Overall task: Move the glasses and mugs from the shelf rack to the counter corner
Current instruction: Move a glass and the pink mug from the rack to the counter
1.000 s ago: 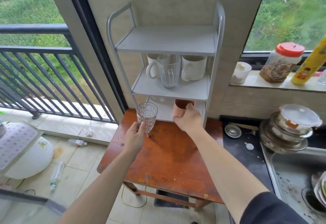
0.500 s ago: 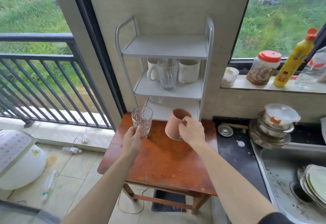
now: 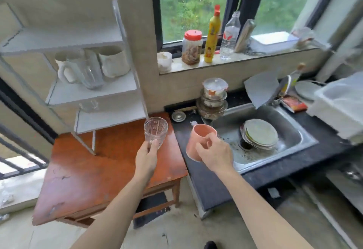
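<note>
My left hand (image 3: pixel 147 155) grips a clear patterned glass (image 3: pixel 155 132) by its base, above the right edge of the wooden table (image 3: pixel 82 174). My right hand (image 3: pixel 215 155) holds a pink mug (image 3: pixel 198 140), tilted, over the dark counter (image 3: pixel 198 178) beside the sink. The white shelf rack (image 3: pixel 102 89) stands on the table at the left. Its middle shelf carries two white mugs (image 3: pixel 114 62) and a clear ribbed glass (image 3: pixel 90 72). A small clear glass (image 3: pixel 89 105) sits on the lowest shelf.
The steel sink (image 3: pixel 294 136) holds stacked plates (image 3: pixel 260 134). Stacked lidded bowls (image 3: pixel 214 97) and a small metal lid (image 3: pixel 178 115) sit at the counter's back corner. A jar (image 3: pixel 192 47), a yellow bottle (image 3: pixel 212 36) and a clear bottle (image 3: pixel 229 36) line the window sill.
Both hands have carried the glass and the pink mug away from the rack to the right. The view has swung right toward the counter and sink.
</note>
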`<move>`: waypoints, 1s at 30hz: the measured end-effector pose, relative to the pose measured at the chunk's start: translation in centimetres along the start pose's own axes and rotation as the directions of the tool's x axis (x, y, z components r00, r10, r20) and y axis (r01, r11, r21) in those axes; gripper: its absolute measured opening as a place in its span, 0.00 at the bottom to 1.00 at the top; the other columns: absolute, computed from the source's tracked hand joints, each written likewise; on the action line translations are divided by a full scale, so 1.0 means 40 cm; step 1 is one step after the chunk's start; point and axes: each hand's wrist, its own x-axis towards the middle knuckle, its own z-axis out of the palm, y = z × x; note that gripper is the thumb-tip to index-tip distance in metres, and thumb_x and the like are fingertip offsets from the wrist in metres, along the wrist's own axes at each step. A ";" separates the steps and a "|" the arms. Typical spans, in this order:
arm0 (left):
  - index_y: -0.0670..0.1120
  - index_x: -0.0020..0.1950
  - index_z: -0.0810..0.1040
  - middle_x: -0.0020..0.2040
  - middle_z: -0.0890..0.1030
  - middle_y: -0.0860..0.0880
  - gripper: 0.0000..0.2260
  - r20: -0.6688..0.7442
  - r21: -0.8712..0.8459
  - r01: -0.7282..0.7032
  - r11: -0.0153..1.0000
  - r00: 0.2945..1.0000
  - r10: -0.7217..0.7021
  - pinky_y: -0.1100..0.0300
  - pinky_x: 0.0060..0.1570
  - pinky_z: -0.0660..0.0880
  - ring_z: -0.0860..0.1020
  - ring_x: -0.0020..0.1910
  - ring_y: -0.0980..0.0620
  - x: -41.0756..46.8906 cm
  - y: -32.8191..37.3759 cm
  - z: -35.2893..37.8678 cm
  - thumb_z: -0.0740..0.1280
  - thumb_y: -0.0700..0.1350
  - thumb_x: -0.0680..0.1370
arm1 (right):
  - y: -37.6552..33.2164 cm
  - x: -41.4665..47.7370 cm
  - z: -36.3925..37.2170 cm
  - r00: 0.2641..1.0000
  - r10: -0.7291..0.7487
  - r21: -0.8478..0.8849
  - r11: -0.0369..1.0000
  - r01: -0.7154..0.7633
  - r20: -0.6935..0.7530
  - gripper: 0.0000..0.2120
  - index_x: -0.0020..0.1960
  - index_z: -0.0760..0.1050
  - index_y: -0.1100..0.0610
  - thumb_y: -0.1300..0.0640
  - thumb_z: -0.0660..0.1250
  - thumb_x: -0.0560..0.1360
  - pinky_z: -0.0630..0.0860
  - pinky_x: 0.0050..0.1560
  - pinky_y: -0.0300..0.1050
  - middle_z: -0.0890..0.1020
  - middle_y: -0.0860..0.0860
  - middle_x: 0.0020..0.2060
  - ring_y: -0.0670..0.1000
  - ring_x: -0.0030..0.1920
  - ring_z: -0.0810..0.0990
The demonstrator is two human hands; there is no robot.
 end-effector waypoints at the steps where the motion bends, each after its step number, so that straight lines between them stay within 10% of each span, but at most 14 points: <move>1: 0.48 0.43 0.75 0.40 0.77 0.50 0.11 0.033 0.006 -0.019 1.000 0.999 0.019 0.56 0.41 0.68 0.72 0.40 0.52 -0.006 0.018 0.044 0.60 0.50 0.84 | 0.035 -0.006 -0.036 1.000 0.004 -0.023 1.000 -0.005 -0.026 0.12 0.45 0.69 0.46 0.38 0.64 0.70 0.72 0.42 0.48 0.80 0.48 0.39 0.57 0.44 0.79; 13: 0.50 0.39 0.77 0.32 0.77 0.59 0.12 0.584 -0.061 -0.144 0.988 0.798 0.152 0.55 0.43 0.71 0.73 0.37 0.57 -0.345 0.278 0.902 0.65 0.51 0.82 | 0.744 -0.205 -0.628 0.832 0.298 -0.062 0.928 -0.367 -0.468 0.15 0.54 0.68 0.45 0.37 0.63 0.76 0.67 0.36 0.46 0.85 0.52 0.42 0.60 0.44 0.83; 30: 0.54 0.28 0.75 0.29 0.68 0.56 0.22 0.938 0.003 -0.039 0.999 0.346 0.011 0.55 0.46 0.70 0.65 0.35 0.53 -1.025 0.483 1.857 0.71 0.71 0.67 | 1.468 -0.563 -1.246 0.351 0.420 0.017 0.661 -0.750 -0.837 0.10 0.45 0.75 0.53 0.54 0.76 0.72 0.60 0.26 0.40 0.80 0.52 0.29 0.59 0.26 0.79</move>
